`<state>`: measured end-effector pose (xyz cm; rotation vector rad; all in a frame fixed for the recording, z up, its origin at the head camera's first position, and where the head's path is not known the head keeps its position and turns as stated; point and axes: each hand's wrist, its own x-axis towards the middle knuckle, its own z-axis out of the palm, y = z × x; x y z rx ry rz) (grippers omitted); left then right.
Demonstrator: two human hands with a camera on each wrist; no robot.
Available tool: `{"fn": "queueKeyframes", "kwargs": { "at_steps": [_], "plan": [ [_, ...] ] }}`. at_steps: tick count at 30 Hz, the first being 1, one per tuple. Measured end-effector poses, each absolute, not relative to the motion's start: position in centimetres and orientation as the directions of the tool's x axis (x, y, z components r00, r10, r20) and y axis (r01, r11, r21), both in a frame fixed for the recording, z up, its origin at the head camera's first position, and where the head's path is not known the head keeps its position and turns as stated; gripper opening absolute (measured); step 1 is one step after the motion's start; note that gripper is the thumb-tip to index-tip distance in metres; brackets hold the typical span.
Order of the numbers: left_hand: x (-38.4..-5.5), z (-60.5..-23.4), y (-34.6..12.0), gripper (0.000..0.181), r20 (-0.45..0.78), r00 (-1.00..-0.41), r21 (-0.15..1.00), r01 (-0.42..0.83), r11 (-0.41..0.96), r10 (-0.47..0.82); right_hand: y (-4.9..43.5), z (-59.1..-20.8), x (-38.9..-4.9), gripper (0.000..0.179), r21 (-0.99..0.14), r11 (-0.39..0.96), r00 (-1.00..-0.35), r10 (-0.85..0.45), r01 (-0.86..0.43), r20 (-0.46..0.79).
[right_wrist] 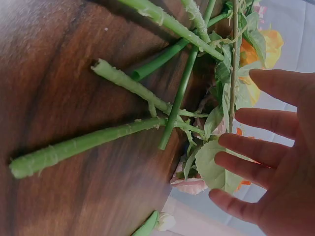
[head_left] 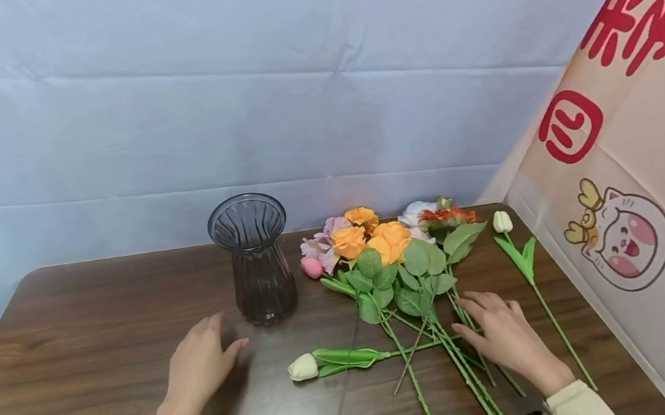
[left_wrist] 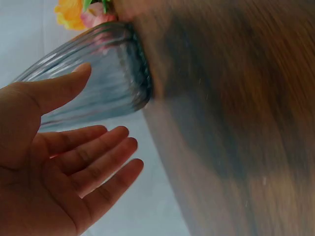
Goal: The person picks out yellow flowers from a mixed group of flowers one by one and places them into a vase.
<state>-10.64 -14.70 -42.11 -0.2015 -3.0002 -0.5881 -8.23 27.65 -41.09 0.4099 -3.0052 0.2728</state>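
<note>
A dark ribbed glass vase (head_left: 263,279) stands upright near the back edge of the table. My left hand (head_left: 198,364) is to its front left, fingers spread and holding nothing; in the left wrist view the thumb overlaps the vase (left_wrist: 108,83). My right hand (head_left: 502,329) reaches over the stems of a heap of flowers, its fingers apart and gripping nothing. The heap has orange roses (head_left: 389,242), a red-orange bloom (head_left: 449,216) and green leaves (head_left: 411,271). Thick green stems (right_wrist: 83,145) point toward the front. A white tulip (head_left: 303,368) lies crosswise, its stem running under the others toward my right hand.
Another white tulip (head_left: 502,222) lies apart along the right side of the brown wooden table (head_left: 68,373). Behind the table hangs a pale cloth (head_left: 157,120). A printed banner (head_left: 655,180) borders the right side.
</note>
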Motion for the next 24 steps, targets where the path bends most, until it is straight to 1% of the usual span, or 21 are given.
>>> {"fn": "queueKeyframes", "kwargs": {
  "at_steps": [7,12,16,24],
  "plan": [
    [-12.3,-43.0,-13.9,0.060,0.025,-0.994,0.461,0.108,0.881,0.108,27.8,-40.9,-8.5,0.033,-0.174,0.937,-0.947,-0.276,-0.303,0.163],
    [-12.9,-44.0,-14.0,0.058,-0.015,-0.992,0.492,0.100,0.865,0.123,28.1,-40.9,-8.8,0.030,-0.196,0.937,-0.954,-0.263,-0.288,0.143],
    [-13.3,-44.6,-13.9,0.055,-0.007,-0.992,0.501,0.102,0.859,0.122,28.5,-40.9,-8.7,0.029,-0.212,0.939,-0.961,-0.248,-0.270,0.124],
    [-13.9,-44.5,-13.8,0.050,0.012,-0.994,0.506,0.100,0.857,0.109,28.6,-40.5,-9.0,0.026,-0.219,0.927,-0.950,-0.279,-0.304,0.136]
  ]
}}
